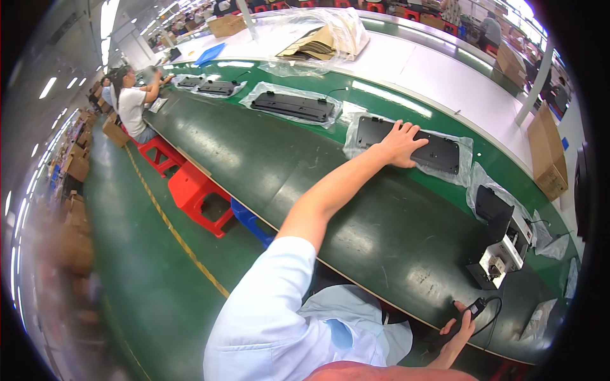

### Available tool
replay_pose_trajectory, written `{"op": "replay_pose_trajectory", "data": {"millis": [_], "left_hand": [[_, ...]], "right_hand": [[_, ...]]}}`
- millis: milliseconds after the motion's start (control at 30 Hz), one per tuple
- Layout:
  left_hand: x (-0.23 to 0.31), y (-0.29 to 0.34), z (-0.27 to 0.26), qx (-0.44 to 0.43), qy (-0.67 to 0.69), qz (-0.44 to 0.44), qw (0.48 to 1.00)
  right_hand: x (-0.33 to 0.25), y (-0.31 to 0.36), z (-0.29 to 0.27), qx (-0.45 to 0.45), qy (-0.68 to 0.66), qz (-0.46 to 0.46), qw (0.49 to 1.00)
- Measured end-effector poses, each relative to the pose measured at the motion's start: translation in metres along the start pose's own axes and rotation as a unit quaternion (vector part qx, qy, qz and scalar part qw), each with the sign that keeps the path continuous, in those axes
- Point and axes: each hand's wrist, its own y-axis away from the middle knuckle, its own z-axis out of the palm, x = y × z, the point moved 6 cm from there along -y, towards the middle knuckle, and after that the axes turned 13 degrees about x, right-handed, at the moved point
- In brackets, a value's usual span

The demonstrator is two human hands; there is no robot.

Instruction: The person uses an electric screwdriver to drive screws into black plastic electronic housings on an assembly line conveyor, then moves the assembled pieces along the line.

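Note:
My left hand (403, 145) reaches far across the bench, its fingers and thumb spanning a long flat black panel (438, 155). The panel has small holes and looks like the underside of a keyboard; it lies on a clear plastic bag (466, 152) on the green belt. Close to my body at the lower right, my right hand (460, 327) is wrapped round a black electric screwdriver (475, 308) with a cord. Its lower end is hard to make out against the dark background. A black and silver box with a raised lid, like a screw feeder (499, 257), stands beyond that hand.
More black panels on plastic (292, 106) lie along the green belt (375, 98) to the left. Crumpled bags (540, 317) lie at the right. A cardboard box (546, 152) stands behind the belt. A person (132, 101) sits far left, near red stools (197, 193).

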Motion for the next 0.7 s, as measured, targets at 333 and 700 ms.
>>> {"op": "replay_pose_trajectory", "data": {"millis": [333,700], "left_hand": [[0.113,0.023,0.008,0.112,0.132,-0.093,0.981],[0.158,0.043,-0.016,0.111,0.341,0.003,0.933]], "right_hand": [[-0.014,0.012,0.014,0.011,-0.001,-0.028,1.000],[-0.016,0.013,0.022,0.037,0.011,-0.012,0.999]]}}
